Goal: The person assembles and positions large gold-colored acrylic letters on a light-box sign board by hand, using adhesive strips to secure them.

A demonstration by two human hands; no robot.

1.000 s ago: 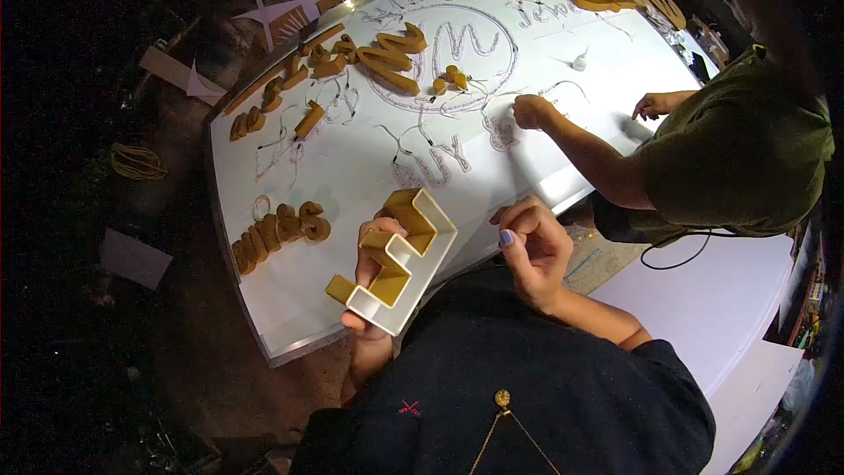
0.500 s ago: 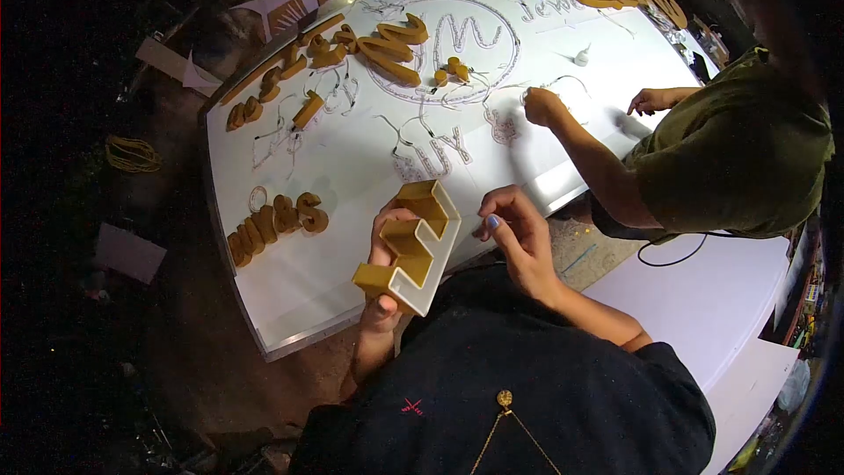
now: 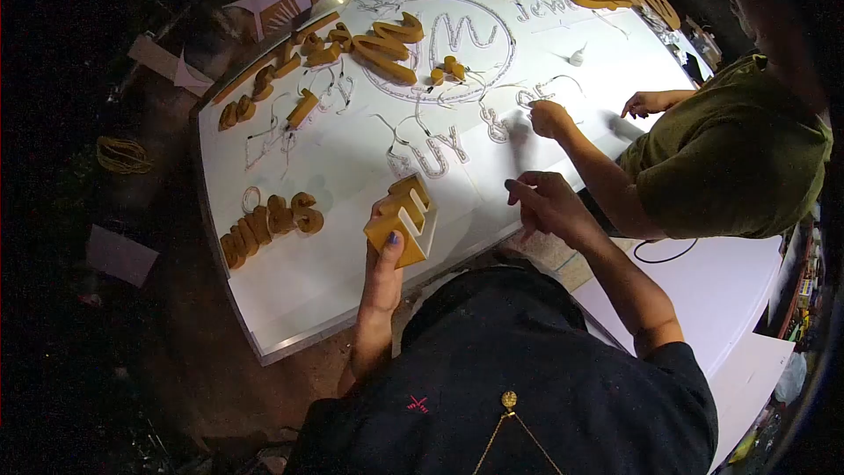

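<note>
My left hand (image 3: 387, 251) holds a gold-sided letter shape (image 3: 402, 222) with a white face, tilted above the front edge of the white table (image 3: 308, 299). Its thumb lies across the letter's side. My right hand (image 3: 547, 204) is over the table's front edge, to the right of the letter, and holds nothing; its fingers are apart and partly bent. Beyond my hands, white outlined letters with wires (image 3: 431, 158) lie flat on the table. A group of gold letters (image 3: 272, 227) stands to the left.
At the right, a co-worker in a green shirt (image 3: 712, 158) has one hand (image 3: 551, 120) on the outlined letters and another (image 3: 646, 104) over the table. More gold letters (image 3: 387, 48) stand at the back. A white sheet (image 3: 703, 290) lies at the lower right.
My left hand has raised and turned the letter, so its gold side shows more. My right hand has moved right and up, away from it. The co-worker's hand has shifted slightly.
</note>
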